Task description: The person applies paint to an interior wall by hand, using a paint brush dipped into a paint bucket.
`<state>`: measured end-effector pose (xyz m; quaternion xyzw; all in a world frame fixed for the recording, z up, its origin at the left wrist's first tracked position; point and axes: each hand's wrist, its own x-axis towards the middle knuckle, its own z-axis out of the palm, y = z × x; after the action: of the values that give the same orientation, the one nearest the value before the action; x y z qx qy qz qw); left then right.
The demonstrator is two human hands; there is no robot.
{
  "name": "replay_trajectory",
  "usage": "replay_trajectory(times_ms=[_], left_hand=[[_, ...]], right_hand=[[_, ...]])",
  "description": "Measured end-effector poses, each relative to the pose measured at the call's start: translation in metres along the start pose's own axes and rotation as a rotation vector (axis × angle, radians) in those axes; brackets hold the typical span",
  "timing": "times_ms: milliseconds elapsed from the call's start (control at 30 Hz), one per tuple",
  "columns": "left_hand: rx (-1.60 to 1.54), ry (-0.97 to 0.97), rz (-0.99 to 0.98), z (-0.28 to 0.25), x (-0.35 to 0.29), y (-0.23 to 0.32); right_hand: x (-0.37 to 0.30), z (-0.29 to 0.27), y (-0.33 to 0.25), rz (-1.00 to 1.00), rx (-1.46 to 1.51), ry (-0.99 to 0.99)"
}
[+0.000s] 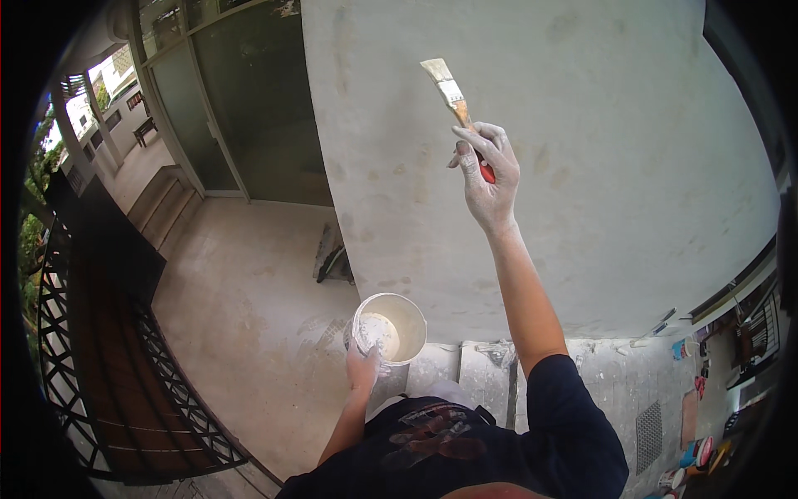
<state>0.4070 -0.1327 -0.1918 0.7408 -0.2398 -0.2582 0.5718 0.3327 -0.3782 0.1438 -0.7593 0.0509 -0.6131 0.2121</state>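
My right hand (489, 170), coated in white, is raised in front of the pale wall (582, 100). Its fingers are closed round the handle of a flat paintbrush (449, 90), which has whitened bristles, a wooden neck and a red handle end. The bristles point up and to the left; whether they touch the wall I cannot tell. Lower down, my left hand (363, 366) grips the near left side of a white bucket (414, 314). Some white material lies in the bucket's bottom, and its walls are smeared.
Left of the wall stands a dark glass door (258, 108). A curved metal railing (187, 387) runs along the left. Dark-and-green items (334, 262) lie by the wall's foot. White-splashed boards (486, 374) are below me, and several paint containers (697, 452) stand lower right.
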Motion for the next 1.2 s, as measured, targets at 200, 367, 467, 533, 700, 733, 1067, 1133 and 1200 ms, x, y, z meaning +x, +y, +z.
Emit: replay_trajectory(times_ms=[200, 367, 467, 533, 700, 733, 1067, 1133, 1200], left_hand=[[-0.038, 0.039, -0.009, 0.007, 0.007, -0.021], [-0.059, 0.017, -0.011, 0.007, 0.01, -0.03], [-0.044, 0.012, -0.014, 0.007, 0.009, -0.028], [-0.013, 0.019, 0.006, 0.005, 0.008, -0.02], [0.001, 0.048, -0.006, 0.006, 0.007, -0.021], [0.002, 0.048, -0.006, 0.007, 0.008, -0.022], [-0.013, 0.037, -0.018, 0.003, 0.007, -0.019], [0.014, 0.036, 0.022, 0.003, 0.007, -0.019], [0.02, 0.035, 0.011, 0.003, 0.004, -0.017]], right_hand=[[0.008, 0.002, 0.013, -0.283, -0.339, -0.056], [0.009, 0.009, 0.017, -0.317, -0.455, 0.031], [0.004, 0.01, 0.021, -0.284, -0.538, 0.007], [0.003, 0.012, 0.023, -0.285, -0.552, 0.0], [-0.002, 0.014, 0.026, -0.247, -0.62, -0.034], [-0.003, 0.014, 0.024, -0.227, -0.637, -0.047], [-0.019, 0.018, -0.001, -0.157, -0.605, -0.032], [-0.019, 0.016, -0.008, -0.183, -0.597, -0.031], [-0.018, 0.014, -0.013, -0.207, -0.592, -0.027]])
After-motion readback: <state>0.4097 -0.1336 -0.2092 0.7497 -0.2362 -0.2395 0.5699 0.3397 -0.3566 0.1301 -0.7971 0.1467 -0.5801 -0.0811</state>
